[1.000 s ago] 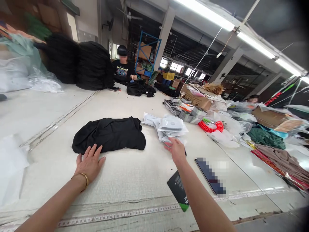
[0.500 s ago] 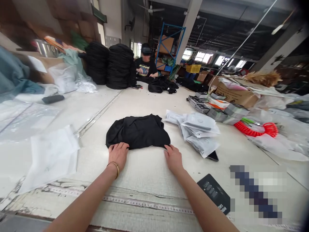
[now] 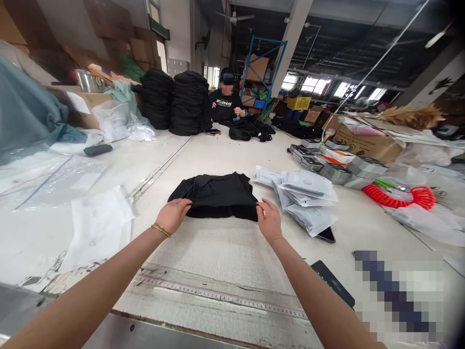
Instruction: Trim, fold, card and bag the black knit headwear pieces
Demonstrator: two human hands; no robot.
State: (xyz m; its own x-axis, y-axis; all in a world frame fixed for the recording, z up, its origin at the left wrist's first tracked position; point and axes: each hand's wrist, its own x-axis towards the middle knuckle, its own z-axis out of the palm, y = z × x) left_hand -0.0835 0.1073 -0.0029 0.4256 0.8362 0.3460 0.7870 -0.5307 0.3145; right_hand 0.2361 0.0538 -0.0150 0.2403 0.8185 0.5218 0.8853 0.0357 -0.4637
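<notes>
A folded black garment (image 3: 221, 194) lies crosswise on the white table (image 3: 218, 252) in front of me. At its near left corner my left hand (image 3: 173, 215) pinches the edge between thumb and fingers. My right hand (image 3: 269, 218) grips the near right corner in the same way. Between the two hands the near edge of the cloth is pulled straight and looks slightly raised. Just right of the garment lies a pile of white plastic packets (image 3: 305, 189), partly on top of a dark flat device (image 3: 327, 235). The garment's exact kind cannot be made out.
A white bag (image 3: 100, 225) and clear plastic (image 3: 65, 179) lie left. A measuring tape (image 3: 218, 294) runs along the near edge. Right are a black card (image 3: 334, 281), small box stacks (image 3: 365, 169) and a red coiled hose (image 3: 399, 196). Black fabric stacks (image 3: 191, 104) and a person (image 3: 227, 104) are across.
Both hands have gone from resting at the garment's near corners to pinching them, and its near edge has come up and straightened. The view has shifted slightly. The person opposite has raised their hands.
</notes>
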